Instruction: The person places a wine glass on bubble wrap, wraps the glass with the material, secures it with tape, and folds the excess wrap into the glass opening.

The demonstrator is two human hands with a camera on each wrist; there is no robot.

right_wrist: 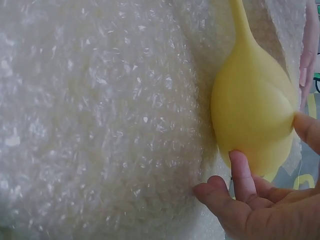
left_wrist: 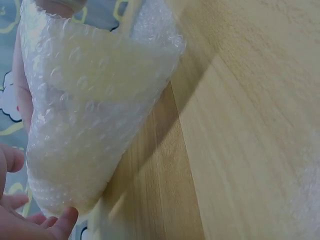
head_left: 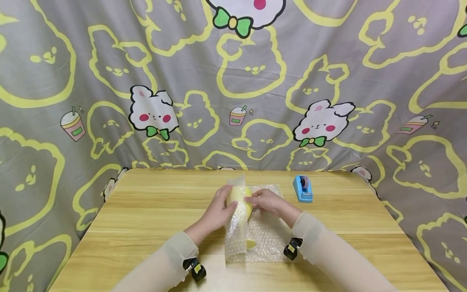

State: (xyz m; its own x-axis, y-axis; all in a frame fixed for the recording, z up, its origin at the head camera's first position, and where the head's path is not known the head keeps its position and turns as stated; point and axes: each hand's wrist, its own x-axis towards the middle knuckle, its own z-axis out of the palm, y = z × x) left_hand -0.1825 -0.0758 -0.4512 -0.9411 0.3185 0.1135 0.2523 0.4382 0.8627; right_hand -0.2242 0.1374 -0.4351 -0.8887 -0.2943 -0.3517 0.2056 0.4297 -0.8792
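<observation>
A yellow goblet lies on its side on a sheet of bubble wrap, its round foot toward me. One side of the sheet is folded up over the bowl. My left hand grips this raised flap from the left, thumb on its outer face. In the left wrist view the flap covers the goblet, which shows faintly yellow through it. From the right, my right hand pinches the bowl near its far end. The right wrist view shows fingertips on both sides of the bowl.
A blue tape dispenser stands on the wooden table, right of the sheet near the back edge. Behind the table hangs a grey patterned curtain.
</observation>
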